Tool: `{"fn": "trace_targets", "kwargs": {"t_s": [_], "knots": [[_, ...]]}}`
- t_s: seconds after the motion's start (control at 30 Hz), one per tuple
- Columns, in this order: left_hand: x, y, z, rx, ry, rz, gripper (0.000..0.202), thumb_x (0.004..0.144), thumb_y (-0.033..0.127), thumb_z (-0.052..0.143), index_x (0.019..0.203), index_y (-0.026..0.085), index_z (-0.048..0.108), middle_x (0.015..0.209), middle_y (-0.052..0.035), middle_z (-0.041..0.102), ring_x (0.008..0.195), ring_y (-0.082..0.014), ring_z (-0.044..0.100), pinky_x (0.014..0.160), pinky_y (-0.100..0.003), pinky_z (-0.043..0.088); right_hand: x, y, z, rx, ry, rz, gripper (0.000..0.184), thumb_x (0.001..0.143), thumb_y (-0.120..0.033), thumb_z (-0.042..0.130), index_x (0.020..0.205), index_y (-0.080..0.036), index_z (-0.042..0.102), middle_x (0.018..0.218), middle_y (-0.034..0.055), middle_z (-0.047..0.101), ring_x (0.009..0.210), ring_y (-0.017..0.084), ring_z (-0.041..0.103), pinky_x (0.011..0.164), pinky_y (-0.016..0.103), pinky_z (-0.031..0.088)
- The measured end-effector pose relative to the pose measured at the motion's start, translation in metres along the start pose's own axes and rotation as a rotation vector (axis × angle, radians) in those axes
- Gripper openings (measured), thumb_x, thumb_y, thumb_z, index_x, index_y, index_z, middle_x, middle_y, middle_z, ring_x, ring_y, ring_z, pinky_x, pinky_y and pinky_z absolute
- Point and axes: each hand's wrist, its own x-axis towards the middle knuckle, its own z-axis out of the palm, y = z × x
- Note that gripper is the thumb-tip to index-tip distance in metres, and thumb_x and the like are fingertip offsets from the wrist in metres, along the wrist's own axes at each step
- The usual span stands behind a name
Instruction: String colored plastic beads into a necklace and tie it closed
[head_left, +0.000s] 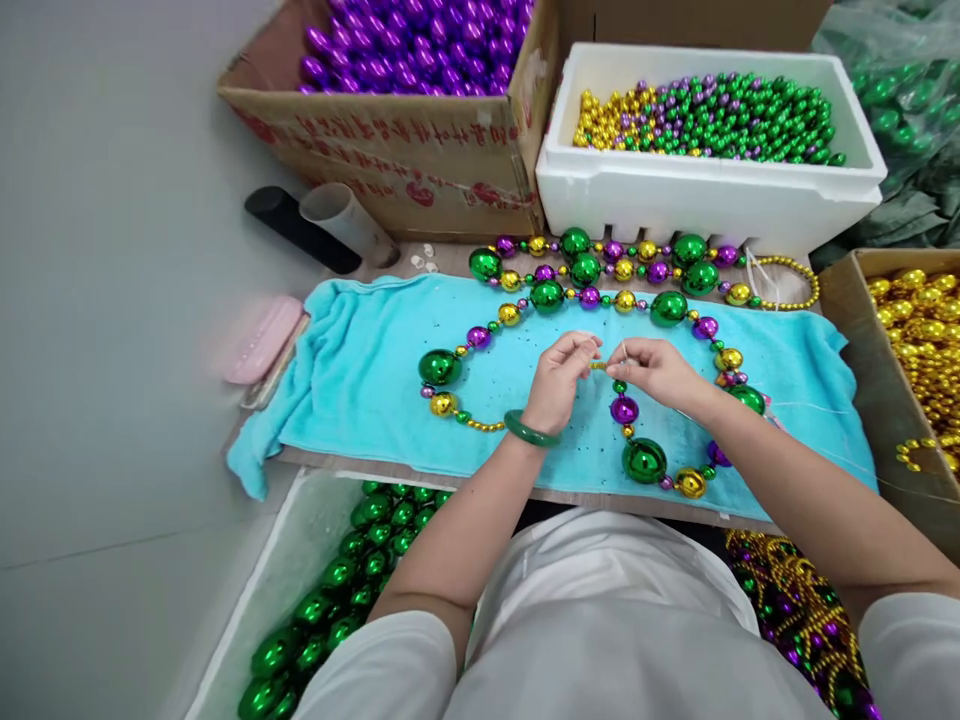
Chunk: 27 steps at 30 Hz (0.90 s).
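A bead necklace (547, 297) of green, purple and gold balls lies in a loop on the blue towel (360, 370). My left hand (564, 372), with a green bangle (531, 430) at the wrist, is closed on the small gold bead strand (598, 366) of this necklace. Close on its right, my right hand (651, 372) pinches the thread (625, 350) at the strand's other end. Beneath the right hand hangs a run of beads with a large green ball (644, 461). The fingertips partly hide the join.
Another bead necklace (584, 270) lies along the towel's back edge. Behind stand a carton of purple beads (390, 150) and a white foam box (705, 190) of small beads. A carton of gold beads (900, 420) is at right. Cups (352, 225) and a pink case (266, 340) stand left.
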Motion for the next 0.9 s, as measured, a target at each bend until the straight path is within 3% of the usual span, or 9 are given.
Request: {"fn": "trace_targets", "kwargs": {"t_s": [0.1,0.23,0.33,0.47,0.63,0.77,0.9], "knots": [[-0.002,0.004,0.001,0.131,-0.013,0.032,0.019,0.078,0.035,0.065,0.071,0.017,0.066,0.101,-0.0031,0.061,0.082,-0.0104,0.055,0.059,-0.018,0.042,-0.004,-0.011,0.002,-0.070,0.025,-0.026,0.022,0.075,-0.038,0.061,0.068,-0.017,0.058,0.053,-0.0054,0.045,0.051,0.009,0.035,0.051,0.024,0.026],[-0.007,0.005,0.000,0.132,-0.206,-0.058,0.029,0.073,0.036,0.071,0.096,0.020,0.070,0.101,-0.0047,0.067,0.088,-0.0151,0.059,0.070,-0.024,0.046,-0.009,-0.033,-0.002,0.032,0.074,-0.068,0.024,0.075,-0.039,0.064,0.069,-0.018,0.055,0.057,-0.0053,0.046,0.050,0.008,0.036,0.049,0.023,0.027],[-0.010,0.013,0.000,0.174,-0.270,-0.073,0.025,0.070,0.033,0.074,0.090,0.018,0.073,0.093,-0.0053,0.070,0.085,-0.0157,0.060,0.074,-0.026,0.045,-0.008,-0.055,-0.011,0.168,0.083,-0.105,0.024,0.076,-0.039,0.065,0.071,-0.019,0.053,0.054,-0.0067,0.042,0.046,0.007,0.034,0.045,0.022,0.025],[-0.014,0.034,0.005,0.270,-0.284,-0.044,0.021,0.076,0.034,0.068,0.089,0.019,0.074,0.091,-0.0056,0.071,0.081,-0.0153,0.060,0.069,-0.025,0.045,-0.007,-0.076,-0.021,0.255,0.066,-0.184,0.023,0.080,-0.035,0.064,0.072,-0.019,0.051,0.050,-0.0081,0.039,0.042,0.006,0.032,0.041,0.021,0.022],[-0.018,0.058,0.017,0.505,-0.300,0.153,0.013,0.076,0.029,0.068,0.074,0.017,0.073,0.080,-0.0048,0.069,0.077,-0.0150,0.060,0.073,-0.026,0.045,-0.012,-0.098,-0.017,0.174,0.032,-0.269,0.019,0.082,-0.030,0.062,0.071,-0.018,0.052,0.052,-0.0074,0.039,0.046,0.005,0.033,0.043,0.020,0.026],[-0.023,0.091,0.022,0.597,-0.283,0.297,0.010,0.077,0.027,0.068,0.073,0.019,0.071,0.076,-0.0019,0.067,0.074,-0.0139,0.059,0.071,-0.025,0.046,-0.024,-0.128,-0.029,0.124,0.073,-0.347,0.017,0.080,-0.030,0.065,0.079,-0.017,0.054,0.068,-0.0032,0.049,0.061,0.007,0.046,0.052,0.019,0.037],[-0.028,0.148,0.023,0.656,-0.155,0.458,0.004,0.075,0.026,0.071,0.076,0.022,0.072,0.073,0.0012,0.068,0.068,-0.0119,0.059,0.064,-0.024,0.047,-0.045,-0.152,-0.058,0.086,0.219,-0.433,0.024,0.080,-0.033,0.065,0.097,-0.018,0.056,0.089,-0.0013,0.052,0.088,0.011,0.054,0.069,0.021,0.044]]}}
